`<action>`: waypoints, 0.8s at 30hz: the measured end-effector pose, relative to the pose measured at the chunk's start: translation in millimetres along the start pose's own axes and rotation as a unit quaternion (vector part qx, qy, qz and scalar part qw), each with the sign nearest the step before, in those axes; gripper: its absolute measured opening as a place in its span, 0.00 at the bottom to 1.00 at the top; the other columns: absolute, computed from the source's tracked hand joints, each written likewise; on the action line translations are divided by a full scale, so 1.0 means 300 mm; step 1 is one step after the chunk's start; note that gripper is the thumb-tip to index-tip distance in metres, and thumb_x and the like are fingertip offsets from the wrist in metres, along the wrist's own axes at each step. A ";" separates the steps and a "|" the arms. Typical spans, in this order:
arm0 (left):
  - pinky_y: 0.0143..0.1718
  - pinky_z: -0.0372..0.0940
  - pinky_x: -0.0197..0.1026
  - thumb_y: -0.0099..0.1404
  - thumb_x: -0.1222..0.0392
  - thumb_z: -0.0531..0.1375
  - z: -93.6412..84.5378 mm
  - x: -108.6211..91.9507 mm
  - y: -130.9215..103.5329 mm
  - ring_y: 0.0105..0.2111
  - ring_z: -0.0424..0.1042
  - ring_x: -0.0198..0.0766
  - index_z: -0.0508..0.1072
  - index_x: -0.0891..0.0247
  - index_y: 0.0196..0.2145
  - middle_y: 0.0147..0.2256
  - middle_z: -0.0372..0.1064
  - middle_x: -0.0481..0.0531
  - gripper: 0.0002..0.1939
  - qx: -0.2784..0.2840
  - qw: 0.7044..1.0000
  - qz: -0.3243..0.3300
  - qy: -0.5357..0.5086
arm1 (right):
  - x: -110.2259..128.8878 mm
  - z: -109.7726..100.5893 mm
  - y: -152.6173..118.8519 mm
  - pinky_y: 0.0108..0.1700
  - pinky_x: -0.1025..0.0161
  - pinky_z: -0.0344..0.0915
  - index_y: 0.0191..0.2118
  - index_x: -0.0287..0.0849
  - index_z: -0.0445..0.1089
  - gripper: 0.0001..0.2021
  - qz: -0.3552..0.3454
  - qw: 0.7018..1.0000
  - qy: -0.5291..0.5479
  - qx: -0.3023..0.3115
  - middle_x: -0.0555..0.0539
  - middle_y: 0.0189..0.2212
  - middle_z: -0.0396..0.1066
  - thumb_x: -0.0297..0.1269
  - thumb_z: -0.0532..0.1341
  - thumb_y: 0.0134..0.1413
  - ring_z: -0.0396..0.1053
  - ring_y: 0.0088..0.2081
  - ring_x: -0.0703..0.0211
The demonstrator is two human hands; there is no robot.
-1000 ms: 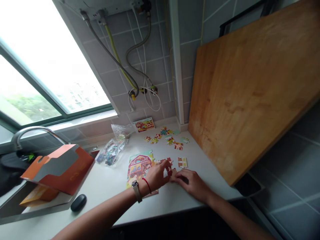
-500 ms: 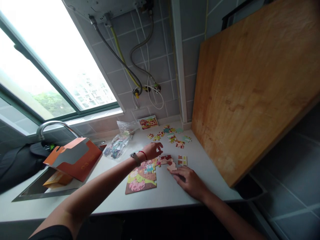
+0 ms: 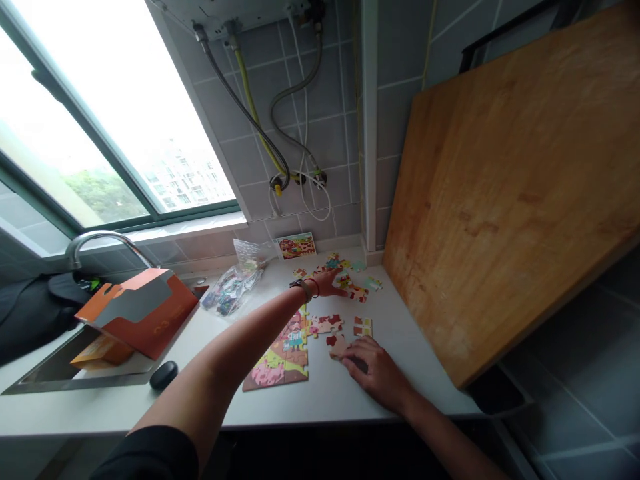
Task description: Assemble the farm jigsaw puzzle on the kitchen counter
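Observation:
A partly joined jigsaw puzzle (image 3: 280, 363) with pink, yellow and brown pictures lies on the white counter, partly covered by my left forearm. Above its right side, my left hand (image 3: 331, 283) reaches over the scattered loose puzzle pieces (image 3: 357, 292), fingers apart and nothing visible in them. My right hand (image 3: 375, 367) rests low on the counter, with thumb and fingertips closed on the edge of a pink and brown puzzle piece (image 3: 337, 344). Just above that hand lies a small joined pair of pieces (image 3: 363, 326).
A picture card (image 3: 296, 246) leans on the back wall beside clear plastic bags of pieces (image 3: 233, 290). To the left, an orange box (image 3: 160, 313) sits over the sink, near a black oval object (image 3: 163, 375). A large wooden board (image 3: 510, 200) stands at right.
My left hand has moved right and away from me, from the puzzle's upper edge to the loose pieces. The right hand's piece sits slightly lower and farther left. The view has shifted a little.

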State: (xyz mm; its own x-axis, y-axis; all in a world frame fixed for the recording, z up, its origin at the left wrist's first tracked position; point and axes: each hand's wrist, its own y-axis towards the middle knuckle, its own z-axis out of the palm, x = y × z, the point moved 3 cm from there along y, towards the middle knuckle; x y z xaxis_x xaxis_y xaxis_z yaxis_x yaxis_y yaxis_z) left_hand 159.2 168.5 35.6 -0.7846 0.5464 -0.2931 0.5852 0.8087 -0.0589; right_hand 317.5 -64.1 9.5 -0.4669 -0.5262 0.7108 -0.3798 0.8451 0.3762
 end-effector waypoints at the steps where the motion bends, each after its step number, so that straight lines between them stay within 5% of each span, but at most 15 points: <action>1: 0.68 0.59 0.55 0.61 0.38 0.72 0.014 -0.009 0.020 0.67 0.62 0.60 0.62 0.61 0.71 0.68 0.60 0.65 0.48 0.012 1.000 0.001 0.004 | -0.007 0.007 -0.004 0.57 0.48 0.72 0.46 0.49 0.83 0.10 -0.008 1.000 -0.015 -0.006 0.45 0.44 0.83 0.37 0.64 0.64 0.76 0.52 0.45; 6: 0.65 0.61 0.65 0.75 0.49 0.62 0.070 -0.034 0.057 0.64 0.65 0.55 0.68 0.60 0.65 0.67 0.61 0.62 0.25 0.043 0.998 0.006 0.036 | -0.037 0.041 -0.026 0.64 0.41 0.67 0.58 0.51 0.78 0.21 -0.020 0.997 -0.075 0.006 0.44 0.57 0.78 0.37 0.67 0.60 0.70 0.63 0.39; 12: 0.68 0.56 0.64 0.80 0.48 0.51 0.106 -0.031 -0.003 0.71 0.53 0.60 0.55 0.58 0.74 0.74 0.46 0.64 0.29 0.049 0.996 0.004 0.069 | -0.083 -0.005 -0.004 0.69 0.44 0.62 0.62 0.44 0.75 0.22 0.058 0.988 -0.132 0.048 0.42 0.62 0.73 0.38 0.61 0.65 0.66 0.67 0.43; 18: 0.68 0.58 0.62 0.80 0.47 0.50 0.086 -0.042 -0.048 0.71 0.55 0.59 0.55 0.56 0.74 0.74 0.49 0.62 0.30 0.056 0.994 0.016 0.089 | -0.190 -0.068 0.014 0.64 0.41 0.67 0.58 0.40 0.78 0.21 0.100 0.979 -0.154 -0.089 0.37 0.53 0.79 0.38 0.56 0.65 0.72 0.59 0.41; 24: 0.67 0.58 0.61 0.79 0.48 0.51 0.073 -0.058 -0.095 0.70 0.57 0.59 0.57 0.55 0.73 0.73 0.52 0.62 0.30 0.050 0.994 0.036 0.089 | -0.187 -0.070 -0.002 0.67 0.38 0.64 0.60 0.39 0.76 0.23 0.101 0.962 -0.193 -0.166 0.34 0.71 0.58 0.40 0.59 0.64 0.63 0.68 0.36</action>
State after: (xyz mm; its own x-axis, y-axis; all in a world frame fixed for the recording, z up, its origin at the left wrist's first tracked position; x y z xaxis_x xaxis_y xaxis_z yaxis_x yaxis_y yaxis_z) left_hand 160.7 131.1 21.4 -0.7581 0.6397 -0.1268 0.6522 0.7447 -0.1417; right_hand 360.7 -33.1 -18.0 -0.7903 -0.2896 0.5399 -0.0041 0.8837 0.4680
